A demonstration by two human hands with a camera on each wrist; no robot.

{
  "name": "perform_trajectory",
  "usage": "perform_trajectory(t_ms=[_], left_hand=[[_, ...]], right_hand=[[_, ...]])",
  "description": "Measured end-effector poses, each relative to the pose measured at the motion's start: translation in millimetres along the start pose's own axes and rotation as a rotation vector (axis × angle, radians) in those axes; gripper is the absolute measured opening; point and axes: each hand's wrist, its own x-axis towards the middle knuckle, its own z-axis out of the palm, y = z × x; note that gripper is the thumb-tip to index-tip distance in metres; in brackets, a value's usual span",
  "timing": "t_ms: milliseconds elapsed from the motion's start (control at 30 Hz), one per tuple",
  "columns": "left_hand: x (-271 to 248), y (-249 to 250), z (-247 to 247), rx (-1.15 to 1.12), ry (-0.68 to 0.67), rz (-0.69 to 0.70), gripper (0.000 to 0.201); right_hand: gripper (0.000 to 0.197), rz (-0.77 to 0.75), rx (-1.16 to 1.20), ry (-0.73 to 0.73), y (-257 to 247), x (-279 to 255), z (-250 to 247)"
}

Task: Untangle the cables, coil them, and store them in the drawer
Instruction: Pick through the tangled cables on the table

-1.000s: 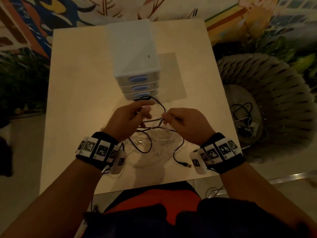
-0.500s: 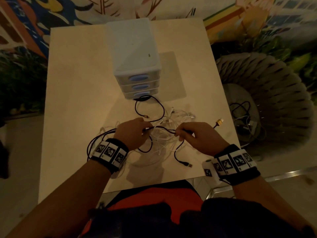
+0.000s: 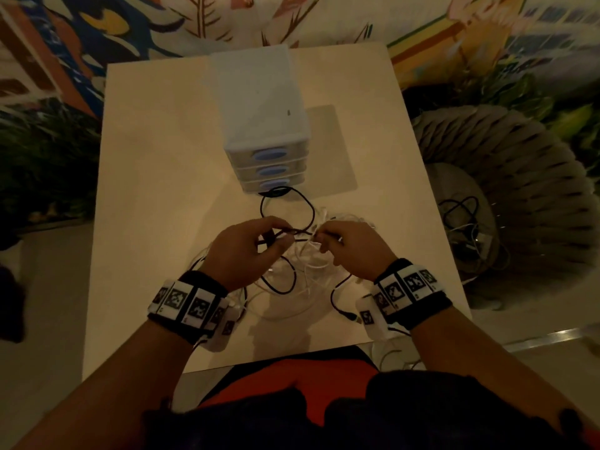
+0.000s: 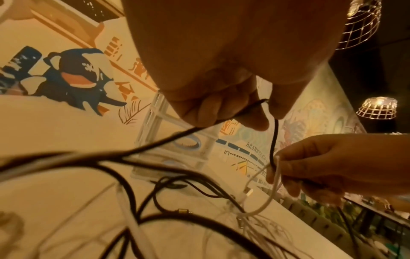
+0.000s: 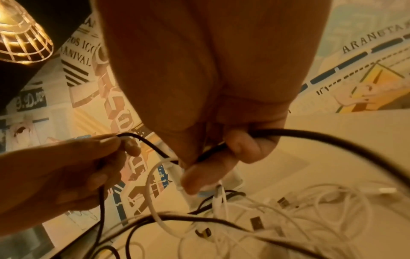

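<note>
A tangle of black and white cables [image 3: 308, 271] lies on the table's near half. My left hand [image 3: 276, 237] pinches a black cable [image 3: 293, 230] between thumb and fingers; the left wrist view shows this black cable [image 4: 274, 136] hanging from my left hand [image 4: 255, 112]. My right hand [image 3: 324, 238] grips the same black cable [image 5: 332, 140], with a white cable [image 5: 173, 172] caught under my right hand's fingers [image 5: 199, 180]. Both hands hover just above the tangle, close together. The white drawer unit [image 3: 266, 157] stands behind them, all drawers closed.
The pale table [image 3: 146, 206] has bare room left of the drawer unit. A black loop [image 3: 289, 203] lies against the lowest drawer. A wicker chair [image 3: 526, 196] to the right holds more cables [image 3: 464, 222]. A black plug end [image 3: 349, 315] lies near the front edge.
My right hand has moved left toward the left hand, so the stretch of black cable between them is shorter. Both hands stay on the cable, slightly further from my body.
</note>
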Motion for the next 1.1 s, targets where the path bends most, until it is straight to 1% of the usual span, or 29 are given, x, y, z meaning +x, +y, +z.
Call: perform_trajectory(t_ms=[67,100,233,267,333,400,467,567,667,733,767,800,833,867,933,967,1033,1100], left_hand=[[0,4,-4,0.103,-0.041,0.017,0.039],[0,6,-6,0.153,-0.041,0.03,0.044],[3,13,-11,0.199,0.022,0.096,0.047],[4,16,-11,0.203,0.01,0.11,0.047],[4,19,-11,0.216,-0.001,0.127,0.049],[3,19,-12,0.205,0.071,0.11,0.048],[3,16,-18,0.139,0.167,0.059,0.046],[3,12,-30,0.038,0.255,0.029,0.034],[3,10,-41,-0.081,0.351,0.019,0.034],[4,9,-46,-0.179,0.413,-0.004,0.035],[4,9,-48,-0.214,0.431,-0.003,0.035],[4,9,-49,-0.237,0.434,0.006,0.035],[4,11,-50,-0.254,0.42,0.02,0.035],[3,13,-51,-0.266,0.392,0.032,0.035],[2,19,-49,-0.271,0.299,0.051,0.034],[2,22,-48,-0.255,0.245,0.058,0.033],[3,27,-44,-0.188,0.139,0.073,0.032],[6,30,-41,-0.098,0.059,0.094,0.031]], right_hand=[[0.021,-0.033,0.078,0.027,-6,4,2],[0.021,-0.034,0.116,0.041,-9,5,2],[0.035,0.052,0.336,0.079,-22,9,1],[0.038,0.056,0.324,0.099,-25,11,2],[0.035,0.054,0.226,0.136,-24,16,4],[0.029,0.072,0.148,0.168,-20,20,5],[0.024,0.101,0.082,0.225,-12,22,3],[0.018,0.127,0.046,0.293,1,17,-2],[0.018,0.166,-0.024,0.273,15,12,-5],[0.02,0.242,-0.116,0.209,23,9,-8],[0.02,0.28,-0.172,0.178,26,8,-9],[0.025,0.293,-0.207,0.16,29,6,-9],[0.036,0.267,-0.199,0.158,30,5,-9],[0.052,0.207,-0.153,0.173,28,4,-8],[0.077,0.049,0.005,0.213,17,6,-8],[0.085,-0.02,0.093,0.223,8,7,-8],[0.09,-0.131,0.214,0.238,-13,10,-11],[0.079,-0.208,0.262,0.23,-31,13,-17]])
